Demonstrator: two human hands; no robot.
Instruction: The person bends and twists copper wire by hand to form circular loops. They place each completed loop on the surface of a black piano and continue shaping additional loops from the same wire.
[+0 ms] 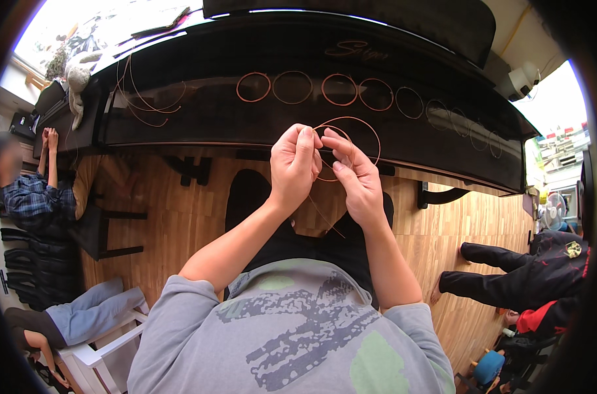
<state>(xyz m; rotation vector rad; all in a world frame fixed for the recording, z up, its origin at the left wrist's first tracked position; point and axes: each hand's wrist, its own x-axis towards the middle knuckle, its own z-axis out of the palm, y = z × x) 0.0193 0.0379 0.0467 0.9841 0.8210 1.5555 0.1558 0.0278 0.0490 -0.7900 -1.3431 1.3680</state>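
Observation:
My left hand (293,164) and my right hand (352,176) meet in front of my chest, both pinching a thin copper-coloured wire (370,131). The wire curls into a loop above my right fingers, and a loose end trails down between my wrists. Just beyond my hands runs a long glossy black piano top (200,118). A row of several coiled wire rings (338,90) lies along it, from copper ones in the middle to darker ones at the right. A tangle of loose wire (141,98) lies at its left end.
The floor (180,210) is light wood. A person in a plaid shirt (29,197) stands at the left by the piano. Another person sits on a white chair (105,345) at the lower left. A person in black (528,276) sits at the right. A stuffed toy (78,79) rests at the far left.

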